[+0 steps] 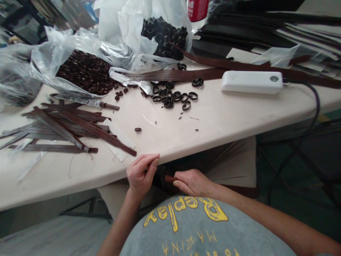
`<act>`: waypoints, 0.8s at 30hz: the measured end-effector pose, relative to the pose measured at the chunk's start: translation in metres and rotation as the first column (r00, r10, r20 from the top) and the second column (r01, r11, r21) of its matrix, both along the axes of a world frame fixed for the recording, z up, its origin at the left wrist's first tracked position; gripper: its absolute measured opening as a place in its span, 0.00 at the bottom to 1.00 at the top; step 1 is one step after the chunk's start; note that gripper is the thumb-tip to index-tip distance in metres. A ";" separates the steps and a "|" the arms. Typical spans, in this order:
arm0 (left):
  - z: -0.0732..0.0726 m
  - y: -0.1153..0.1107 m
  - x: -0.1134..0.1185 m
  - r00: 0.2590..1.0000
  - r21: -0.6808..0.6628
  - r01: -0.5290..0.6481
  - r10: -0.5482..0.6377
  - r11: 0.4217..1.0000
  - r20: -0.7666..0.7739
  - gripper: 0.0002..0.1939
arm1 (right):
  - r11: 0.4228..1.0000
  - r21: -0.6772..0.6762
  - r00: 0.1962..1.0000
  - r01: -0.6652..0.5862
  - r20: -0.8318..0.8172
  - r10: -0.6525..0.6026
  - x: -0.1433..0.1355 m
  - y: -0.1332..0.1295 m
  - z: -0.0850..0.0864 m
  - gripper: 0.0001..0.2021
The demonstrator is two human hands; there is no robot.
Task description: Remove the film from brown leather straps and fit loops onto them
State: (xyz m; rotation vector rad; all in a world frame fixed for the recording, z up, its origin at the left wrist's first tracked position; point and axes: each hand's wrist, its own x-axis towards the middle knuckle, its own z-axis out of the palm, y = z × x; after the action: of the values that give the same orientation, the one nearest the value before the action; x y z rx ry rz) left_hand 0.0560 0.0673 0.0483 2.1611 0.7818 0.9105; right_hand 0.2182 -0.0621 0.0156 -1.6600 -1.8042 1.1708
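Note:
My right hand (193, 182) is closed round a brown leather strap (169, 179), whose tip sticks out past the thumb below the table edge. A brown strip trails behind that wrist across my lap. At the table's front edge, my left hand (141, 174) is closed, thumb pressed to the curled fingers; whatever it may pinch is hidden. Just beyond it lies a pile of brown leather straps (71, 124), the nearest strap end close to the knuckles. A single small brown loop (137, 129) sits on the table, with a cluster of dark loops (173, 96) farther back.
A plastic bag of small brown loops (85, 73) lies open at the back left, beside a bag of larger black loops (166, 37). A white device (252, 82) with a cable stands right on the pale table (170, 138). Long dark strips (239, 33) are stacked behind it.

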 end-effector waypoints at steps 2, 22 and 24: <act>0.000 0.000 0.000 1.000 -0.001 -0.004 0.004 1.000 -0.004 0.07 | 1.000 -0.011 1.000 -0.003 -0.002 0.003 0.000 0.001 0.000 0.19; -0.002 0.002 -0.002 1.000 0.016 0.027 -0.028 1.000 0.012 0.10 | 1.000 0.014 1.000 -0.019 0.013 0.019 -0.001 -0.002 -0.002 0.17; -0.003 0.002 -0.002 1.000 0.013 0.029 -0.029 1.000 0.010 0.10 | 1.000 0.019 1.000 -0.017 0.017 0.017 -0.001 -0.003 -0.002 0.17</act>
State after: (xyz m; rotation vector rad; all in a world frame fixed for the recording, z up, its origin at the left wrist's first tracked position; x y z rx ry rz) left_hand 0.0538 0.0692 0.0453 2.1711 0.7396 0.9134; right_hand 0.2172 -0.0652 0.0141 -1.6513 -1.8373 1.1461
